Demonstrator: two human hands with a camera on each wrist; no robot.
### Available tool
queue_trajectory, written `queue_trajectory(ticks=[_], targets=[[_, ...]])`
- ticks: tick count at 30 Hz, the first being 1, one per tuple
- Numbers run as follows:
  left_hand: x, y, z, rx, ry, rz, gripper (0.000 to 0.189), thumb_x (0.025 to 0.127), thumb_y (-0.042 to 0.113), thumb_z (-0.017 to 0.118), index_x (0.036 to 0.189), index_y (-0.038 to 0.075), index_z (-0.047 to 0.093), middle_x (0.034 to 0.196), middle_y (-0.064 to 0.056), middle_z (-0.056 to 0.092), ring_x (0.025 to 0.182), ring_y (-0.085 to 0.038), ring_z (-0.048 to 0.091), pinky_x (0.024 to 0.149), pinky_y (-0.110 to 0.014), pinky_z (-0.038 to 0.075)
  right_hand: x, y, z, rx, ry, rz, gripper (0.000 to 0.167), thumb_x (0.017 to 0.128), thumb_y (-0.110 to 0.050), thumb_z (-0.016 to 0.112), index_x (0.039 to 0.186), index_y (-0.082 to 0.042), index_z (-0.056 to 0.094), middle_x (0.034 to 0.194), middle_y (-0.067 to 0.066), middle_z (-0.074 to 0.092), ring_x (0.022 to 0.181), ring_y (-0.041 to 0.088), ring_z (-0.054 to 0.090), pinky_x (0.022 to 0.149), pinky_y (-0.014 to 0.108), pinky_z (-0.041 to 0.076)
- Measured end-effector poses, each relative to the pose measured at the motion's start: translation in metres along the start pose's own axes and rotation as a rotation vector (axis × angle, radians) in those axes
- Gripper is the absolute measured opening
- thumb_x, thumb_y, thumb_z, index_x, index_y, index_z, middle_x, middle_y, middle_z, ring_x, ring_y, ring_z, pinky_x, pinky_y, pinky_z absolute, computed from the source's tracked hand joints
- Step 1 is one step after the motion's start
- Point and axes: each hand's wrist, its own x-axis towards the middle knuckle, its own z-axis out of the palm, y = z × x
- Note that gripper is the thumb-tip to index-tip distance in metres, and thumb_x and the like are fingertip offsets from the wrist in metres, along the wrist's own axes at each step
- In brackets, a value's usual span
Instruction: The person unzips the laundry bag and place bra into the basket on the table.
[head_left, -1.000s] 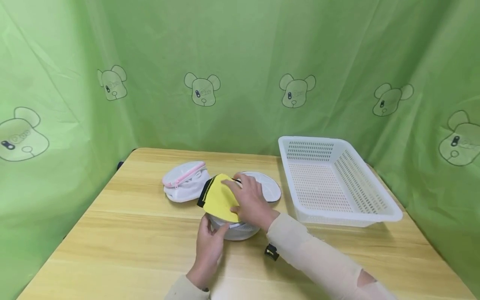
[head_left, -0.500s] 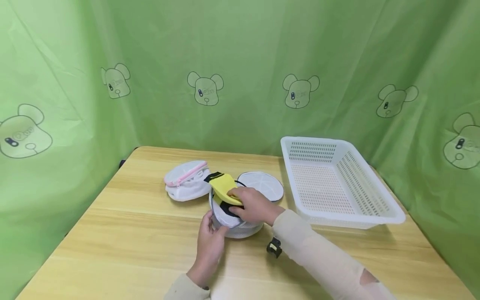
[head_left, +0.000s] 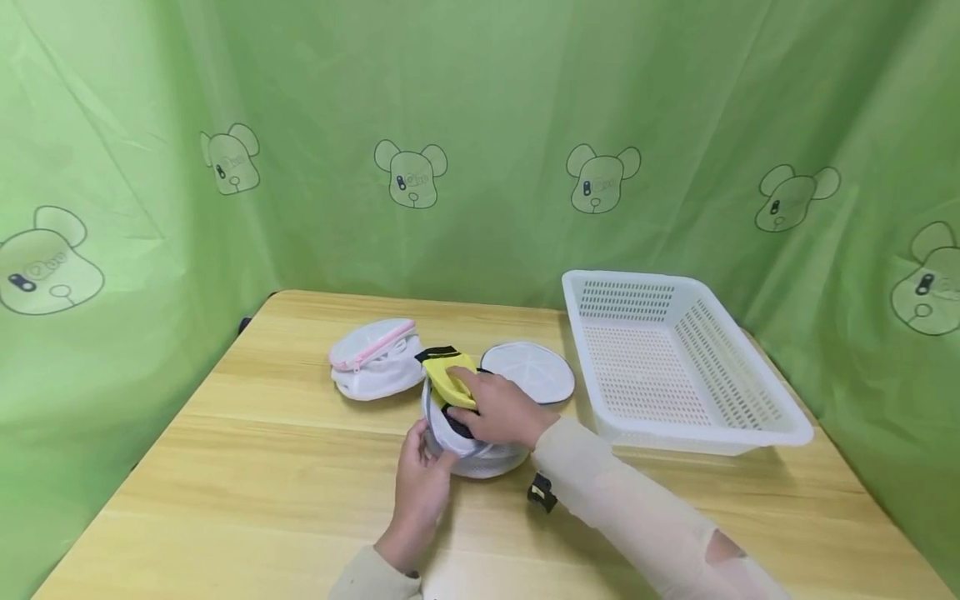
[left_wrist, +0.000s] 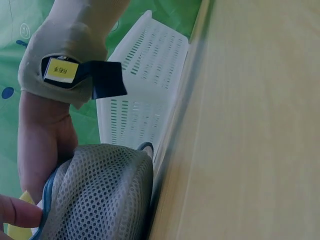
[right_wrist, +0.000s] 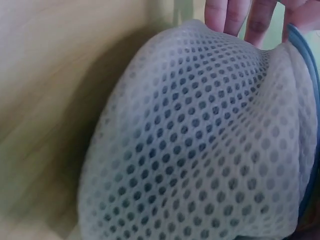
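- Gripping yellow-and-black item (head_left: 447, 373) between thumb and fingers of right hand (head_left: 504, 410), at the open mouth of mesh bag (head_left: 487, 463).
- Running along its long axis from far left to near right; pointing its black-banded end up and toward the far side, clear of the opening, and dipping its other end into the bag.
- Pinching the left rim of the bag between thumb and fingers of left hand (head_left: 420, 490).
- Noted on table (head_left: 262, 500): white bag (head_left: 378, 364) with pink zip at left, round white piece (head_left: 531, 372) just beyond, basket (head_left: 637, 375) at right.
- Unable to make out the item's lower end, covered by right hand and bag.
- Cannot tell the curl of the right hand's outer fingers.
- Showing just a yellow sliver in left wrist view, cropped at lower left; mostly mesh in right wrist view, with left fingers cut off at top.
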Motion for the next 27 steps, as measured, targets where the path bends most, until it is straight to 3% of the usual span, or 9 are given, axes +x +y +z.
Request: queue_trajectory(ticks=[4,7,12,15,22,25,27], targets=[[-0.001,-0.002,0.000,0.013,0.002,0.007,0.062,0.080,-0.014,0.051,0.139,-0.005,0.037,0.147,-0.024,0.035,0.138,-0.038,0.030,0.113,-0.046,0.025,0.005,-0.003,0.003,-0.100,0.002,-0.063,0.059,0.091,-0.019,0.059,0.147,-0.014,0.041,0.075,0.008,0.057,0.070,0.019,0.053,0.065,0.036,0.049],[-0.002,-0.002,-0.001,0.032,0.007,0.003,0.062,0.079,-0.015,0.049,0.139,-0.004,0.037,0.146,-0.025,0.037,0.137,-0.038,0.033,0.112,-0.047,0.027,0.011,-0.005,0.006,-0.168,0.001,-0.082,0.059,0.087,-0.017,0.060,0.145,-0.014,0.046,0.069,0.006,0.053,0.063,0.017,0.047,0.059,0.034,0.045],[-0.001,-0.004,-0.001,0.024,0.014,0.016,0.060,0.076,-0.017,0.047,0.134,-0.004,0.040,0.143,-0.022,0.042,0.135,-0.035,0.036,0.112,-0.046,0.029,0.019,-0.010,0.008,-0.162,0.050,-0.008,0.045,0.087,-0.028,0.070,0.125,-0.006,0.060,0.086,0.012,0.066,0.071,0.022,0.059,0.065,0.038,0.052],[0.000,-0.006,-0.001,0.002,0.001,0.036,0.057,0.076,-0.019,0.045,0.131,-0.004,0.041,0.143,-0.022,0.041,0.136,-0.035,0.034,0.113,-0.045,0.027,0.021,-0.010,0.009,-0.128,0.061,0.049,0.047,0.085,-0.036,0.074,0.117,-0.003,0.062,0.097,0.013,0.067,0.081,0.026,0.063,0.071,0.040,0.054],[-0.001,-0.008,0.000,-0.059,-0.057,0.084,0.041,0.079,-0.023,0.043,0.116,-0.006,0.046,0.151,-0.020,0.032,0.139,-0.036,0.031,0.112,-0.043,0.027,0.027,-0.007,0.009,0.009,-0.024,0.135,0.066,0.083,-0.036,0.073,0.134,-0.001,0.049,0.112,0.017,0.062,0.097,0.026,0.058,0.086,0.039,0.050],[-0.001,-0.007,0.001,-0.047,-0.065,0.088,0.032,0.080,-0.022,0.045,0.108,-0.007,0.049,0.155,-0.021,0.023,0.140,-0.038,0.027,0.112,-0.043,0.026,0.028,-0.008,0.011,0.024,-0.038,0.178,0.069,0.082,-0.034,0.067,0.137,0.001,0.044,0.110,0.016,0.060,0.092,0.023,0.056,0.081,0.035,0.050],[-0.001,-0.006,0.001,-0.049,-0.067,0.080,0.026,0.081,-0.021,0.045,0.103,-0.008,0.049,0.155,-0.023,0.021,0.140,-0.040,0.026,0.112,-0.044,0.026,0.028,-0.010,0.014,0.021,-0.004,0.193,0.065,0.081,-0.033,0.063,0.134,0.001,0.047,0.105,0.013,0.060,0.087,0.021,0.055,0.076,0.034,0.049]])
